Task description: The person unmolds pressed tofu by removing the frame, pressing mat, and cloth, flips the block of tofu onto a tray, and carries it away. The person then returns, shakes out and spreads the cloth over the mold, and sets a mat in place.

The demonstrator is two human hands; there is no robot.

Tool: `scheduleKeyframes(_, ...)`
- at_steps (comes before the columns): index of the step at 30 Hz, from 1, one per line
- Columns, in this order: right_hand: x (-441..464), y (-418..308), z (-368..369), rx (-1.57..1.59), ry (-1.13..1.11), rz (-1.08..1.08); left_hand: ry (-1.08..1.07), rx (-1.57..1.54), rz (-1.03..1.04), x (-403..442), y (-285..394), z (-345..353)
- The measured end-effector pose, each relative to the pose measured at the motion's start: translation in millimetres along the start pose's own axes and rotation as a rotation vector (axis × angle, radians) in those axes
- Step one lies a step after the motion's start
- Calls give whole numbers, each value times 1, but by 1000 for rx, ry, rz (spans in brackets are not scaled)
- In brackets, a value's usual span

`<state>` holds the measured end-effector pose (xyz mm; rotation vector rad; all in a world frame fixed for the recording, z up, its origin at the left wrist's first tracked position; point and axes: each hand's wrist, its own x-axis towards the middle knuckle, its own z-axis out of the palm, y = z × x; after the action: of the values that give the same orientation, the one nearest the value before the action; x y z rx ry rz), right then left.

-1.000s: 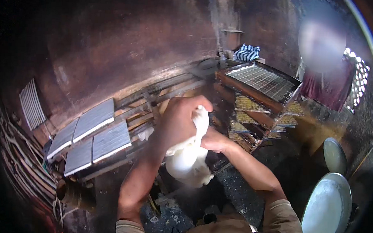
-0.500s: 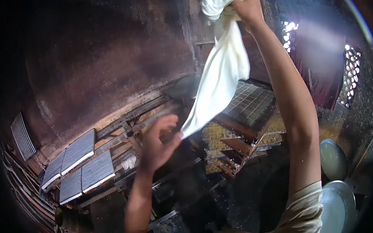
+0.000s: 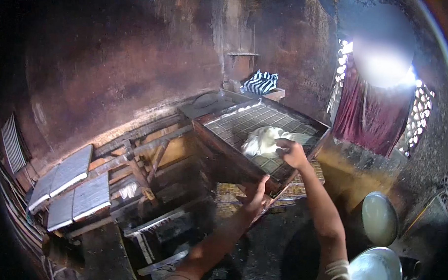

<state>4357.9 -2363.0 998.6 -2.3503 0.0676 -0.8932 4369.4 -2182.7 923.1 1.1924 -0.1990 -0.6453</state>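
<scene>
A white cloth lies bunched on the gridded surface of a dark wooden-framed tray. My right hand reaches over the tray's near right side, its bent fingers closed at the cloth's right edge. Part of the cloth is behind these fingers. At the tray's near corner, my left hand grips the wooden frame, thumb up along the outside. Its other fingers are partly hidden. Pale lines divide the tray's greyish surface into squares.
Grey-topped white slabs rest on wooden beams at left. Two round metal basins stand at lower right. A striped bag sits behind the tray. A dark red curtain hangs at right. Yellowish woven mats show beneath the tray.
The cloth was raised and stretched between both hands; now it is bunched on the tray. My left hand has let go of it and taken the frame. My right hand has come down.
</scene>
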Motion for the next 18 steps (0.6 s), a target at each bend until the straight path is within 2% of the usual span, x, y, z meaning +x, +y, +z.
scheduleKeyframes(4,-44,26,-28,-14,198,125,135,-27,51,30,-23,38)
scheduleKeyframes(6,-66,30,-36,34,213,168,194,21,83,35,-27,44)
scheduleKeyframes(8,-84,82,-35,154,308,332,246,107,115,33,-28,41)
scheduleKeyframes(9,-92,106,-36,225,337,319,279,158,127,28,-29,35)
scheduleKeyframes(10,-100,120,-35,297,364,309,321,219,138,23,-29,26)
scheduleKeyframes(11,-108,103,-45,333,366,438,360,282,150,16,-27,15)
scheduleKeyframes(12,-116,97,-52,134,465,492,394,327,163,11,-22,-1)
scheduleKeyframes(13,-129,169,-64,249,498,419,396,342,181,7,-17,-21)
scheduleKeyframes(14,-129,119,-77,229,567,600,362,319,205,9,-18,-45)
scheduleKeyframes(15,-138,148,-96,37,579,591,179,121,256,21,-24,-89)
scheduleKeyframes(16,-150,162,-110,276,569,614,-9,-83,268,33,-31,-133)
scheduleKeyframes(17,-162,176,-124,508,569,648,-64,-41,237,-10,17,-153)
scheduleKeyframes(18,-169,161,-129,624,427,799,-120,3,208,-57,69,-170)
